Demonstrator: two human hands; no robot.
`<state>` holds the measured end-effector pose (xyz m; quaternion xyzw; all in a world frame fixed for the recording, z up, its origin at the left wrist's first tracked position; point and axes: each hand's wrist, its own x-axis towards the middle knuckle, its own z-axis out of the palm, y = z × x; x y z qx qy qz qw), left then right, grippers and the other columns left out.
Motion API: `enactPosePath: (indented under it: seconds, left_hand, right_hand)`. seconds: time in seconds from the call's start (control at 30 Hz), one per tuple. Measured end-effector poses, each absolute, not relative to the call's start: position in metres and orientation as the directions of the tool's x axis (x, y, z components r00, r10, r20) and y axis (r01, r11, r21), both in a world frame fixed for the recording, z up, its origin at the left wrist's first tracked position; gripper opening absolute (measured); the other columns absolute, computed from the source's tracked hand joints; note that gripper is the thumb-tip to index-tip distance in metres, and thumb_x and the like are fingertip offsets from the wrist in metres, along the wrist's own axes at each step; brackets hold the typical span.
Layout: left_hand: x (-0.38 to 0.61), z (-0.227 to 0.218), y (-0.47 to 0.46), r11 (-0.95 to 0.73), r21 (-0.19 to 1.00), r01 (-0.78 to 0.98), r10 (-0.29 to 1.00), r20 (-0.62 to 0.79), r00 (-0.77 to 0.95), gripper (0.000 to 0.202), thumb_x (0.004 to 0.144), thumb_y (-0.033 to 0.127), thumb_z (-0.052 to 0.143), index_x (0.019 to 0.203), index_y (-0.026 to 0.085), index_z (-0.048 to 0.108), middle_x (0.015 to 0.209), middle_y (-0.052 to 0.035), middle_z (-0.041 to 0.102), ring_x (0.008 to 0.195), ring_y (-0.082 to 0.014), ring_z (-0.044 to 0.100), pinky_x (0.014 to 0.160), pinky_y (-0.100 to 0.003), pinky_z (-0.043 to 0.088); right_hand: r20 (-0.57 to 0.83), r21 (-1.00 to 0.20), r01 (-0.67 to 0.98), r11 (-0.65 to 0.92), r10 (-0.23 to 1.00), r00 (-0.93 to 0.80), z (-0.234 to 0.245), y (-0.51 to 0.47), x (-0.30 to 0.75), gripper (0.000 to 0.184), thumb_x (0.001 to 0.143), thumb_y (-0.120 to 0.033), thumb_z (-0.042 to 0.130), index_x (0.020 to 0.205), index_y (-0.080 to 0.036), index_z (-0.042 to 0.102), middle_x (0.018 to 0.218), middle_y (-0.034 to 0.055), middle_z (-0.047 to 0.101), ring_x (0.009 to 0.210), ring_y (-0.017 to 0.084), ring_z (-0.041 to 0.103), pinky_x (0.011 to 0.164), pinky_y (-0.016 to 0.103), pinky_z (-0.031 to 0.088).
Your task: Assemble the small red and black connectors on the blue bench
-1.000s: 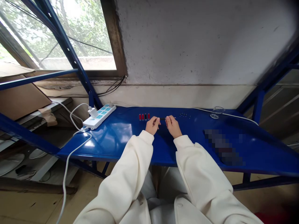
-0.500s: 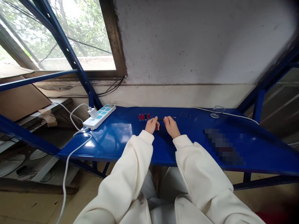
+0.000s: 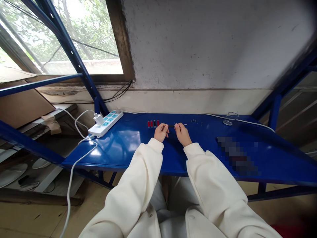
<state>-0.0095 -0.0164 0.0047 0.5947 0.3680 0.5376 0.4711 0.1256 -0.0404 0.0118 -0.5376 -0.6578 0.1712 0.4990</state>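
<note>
Both hands are closed over the middle of the blue table [image 3: 170, 152]. My left hand [image 3: 161, 132] pinches the left end of a thin black rod-like piece [image 3: 171, 126]. My right hand [image 3: 182, 134] grips its other end, where a thin light-coloured tip [image 3: 185, 124] sticks out to the right. The piece is too small to name its kind. Just behind my left hand, several short cylinders stand in a row: red ones [image 3: 149, 124] and a black one [image 3: 155, 124]. Several tiny metal pieces [image 3: 194, 121] lie beyond my right hand.
A white power strip [image 3: 106, 124] with a plug and cable sits at the table's left end. A clear glass cup [image 3: 230, 119] stands at the back right, by a white cable [image 3: 260, 125]. A blurred-out dark object [image 3: 236, 157] lies on the right. Blue frame posts [image 3: 274, 112] flank the table.
The hands stay almost in place, still pinching the black piece. My right hand has shifted very slightly to the right, and a little more of the piece shows between the hands.
</note>
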Motion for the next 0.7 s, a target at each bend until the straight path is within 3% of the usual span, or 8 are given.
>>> enactPosePath:
  seconds: [0.17,0.5,0.7]
  left_hand:
    - [-0.0075,0.0046,-0.0172,-0.244,0.97,-0.01,0.958,0.242,0.153,0.035,0.079,0.049,0.044,0.063,0.017,0.045,0.051,0.0032,0.051,0.029,-0.0041,0.039,0.034,-0.019,0.028]
    - [-0.0065,0.0081,-0.0201,-0.17,0.983,0.064,0.981,0.163,0.102,0.05,0.078,0.058,0.038,0.049,0.017,0.04,0.041,0.002,0.045,0.031,-0.0064,0.04,0.037,-0.021,0.031]
    - [-0.0066,0.0093,-0.0176,-0.094,0.996,0.006,0.991,0.093,0.096,0.048,0.078,0.054,0.04,0.049,0.017,0.035,0.041,0.0024,0.045,0.03,-0.0055,0.039,0.034,-0.02,0.03]
  right_hand:
    - [0.478,-0.738,0.569,0.363,0.877,0.059,0.0101,-0.0397,0.1245,0.034,0.086,-0.047,0.028,0.068,-0.021,0.041,0.058,-0.002,0.045,0.053,0.012,0.043,0.055,0.025,0.035]
    - [0.461,-0.759,0.532,0.376,0.887,0.03,0.0112,-0.0404,0.1237,0.035,0.087,-0.047,0.028,0.068,-0.021,0.041,0.058,-0.0015,0.046,0.053,0.012,0.044,0.054,0.025,0.034]
    - [0.461,-0.76,0.519,0.39,0.887,0.008,0.0079,-0.0394,0.1246,0.033,0.087,-0.046,0.028,0.069,-0.021,0.041,0.061,-0.0006,0.049,0.054,0.012,0.046,0.055,0.025,0.035]
